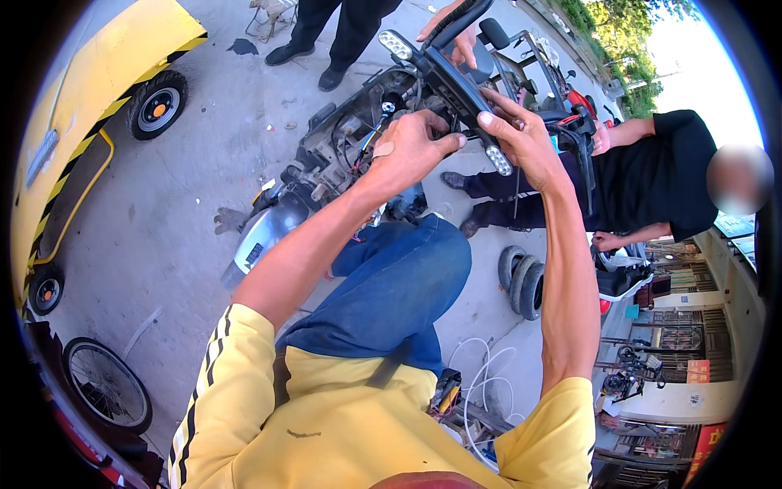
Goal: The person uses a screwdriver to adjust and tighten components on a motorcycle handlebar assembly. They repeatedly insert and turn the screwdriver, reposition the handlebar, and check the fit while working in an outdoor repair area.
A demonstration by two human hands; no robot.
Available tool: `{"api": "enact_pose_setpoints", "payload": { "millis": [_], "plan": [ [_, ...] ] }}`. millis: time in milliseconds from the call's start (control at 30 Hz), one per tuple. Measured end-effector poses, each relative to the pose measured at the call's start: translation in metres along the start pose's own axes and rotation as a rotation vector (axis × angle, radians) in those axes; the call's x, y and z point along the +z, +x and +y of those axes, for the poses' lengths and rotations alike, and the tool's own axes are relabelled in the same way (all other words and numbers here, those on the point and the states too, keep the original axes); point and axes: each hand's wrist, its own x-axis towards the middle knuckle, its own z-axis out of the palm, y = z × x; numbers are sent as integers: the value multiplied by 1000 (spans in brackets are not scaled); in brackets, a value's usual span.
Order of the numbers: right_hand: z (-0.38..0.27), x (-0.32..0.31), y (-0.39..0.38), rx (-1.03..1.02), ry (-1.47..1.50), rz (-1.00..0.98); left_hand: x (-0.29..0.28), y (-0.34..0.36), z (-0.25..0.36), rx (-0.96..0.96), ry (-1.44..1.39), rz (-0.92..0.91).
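Note:
A long black light bar (460,94) lies slantwise across the top of a stripped-down scooter, with a clear multi-LED lamp (498,160) at its near end and another lamp (397,45) at its far end. My right hand (528,140) grips the bar's right side, its thumb on top close to the nearer lamp. Against the bar's left edge, my left hand (414,147) is closed with its fingertips tucked beneath; what they hold is hidden. Around that hand are the scooter's exposed frame (330,155) and loose wires (364,145).
Another person's hand (463,41) is beside the bar's far end. A person in black (652,171) stands at right. Stacked tyres (521,281) lie below them. A yellow wheeled vehicle (98,73) is at left, above a spoked wheel (107,385). White tubing (489,367) coils near my right arm.

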Motion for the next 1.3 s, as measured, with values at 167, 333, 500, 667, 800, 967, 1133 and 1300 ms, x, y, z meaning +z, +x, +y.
{"api": "enact_pose_setpoints", "payload": {
  "millis": [167, 333, 500, 667, 800, 967, 1133, 1300],
  "plan": [
    [8, -2, 4, -31, -11, 3, 24, -5, 22, -34, 313, 42],
    [10, 2, 2, -64, 91, 10, 38, 2, 7, -20, 320, 128],
    [15, -2, -1, -9, 180, 7, 32, 7, -2, -24, 199, 74],
    [11, -3, 0, -66, 189, 44, 31, 15, -12, 23, 98, 53],
    [14, -7, 1, -69, 167, 68, 33, 17, -13, 27, 75, 41],
    [10, -23, 5, -22, 221, 50, 33, 15, 3, 99, 117, 53],
    [6, -36, -5, -35, 319, 84, 26, 5, 35, 94, 185, 95],
    [2, -30, -6, -77, 351, 82, 6, 5, 28, 106, 334, 184]
  ]
}}
